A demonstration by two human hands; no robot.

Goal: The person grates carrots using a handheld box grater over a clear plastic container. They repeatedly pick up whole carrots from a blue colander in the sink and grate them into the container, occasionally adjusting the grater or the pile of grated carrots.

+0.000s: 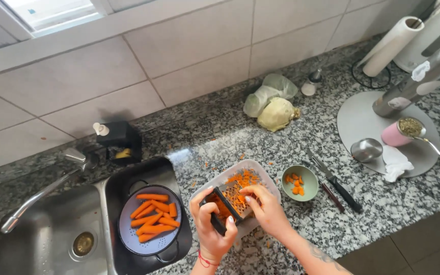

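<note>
Grating orange carrot with right hand (267, 210), fingers curled around the piece, against dark box grater (225, 206) gripped by left hand (211, 226), over clear plastic tub (260, 175) on speckled granite counter (220, 132); blue colander (128, 231) of carrots leftward, small green bowl (309, 175) rightward.

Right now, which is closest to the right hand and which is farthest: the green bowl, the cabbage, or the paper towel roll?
From the right hand, in the head view:
1. Green bowl, just to its right on the counter.
2. Cabbage, farther back near the wall.
3. Paper towel roll, far back in the right corner.
</note>
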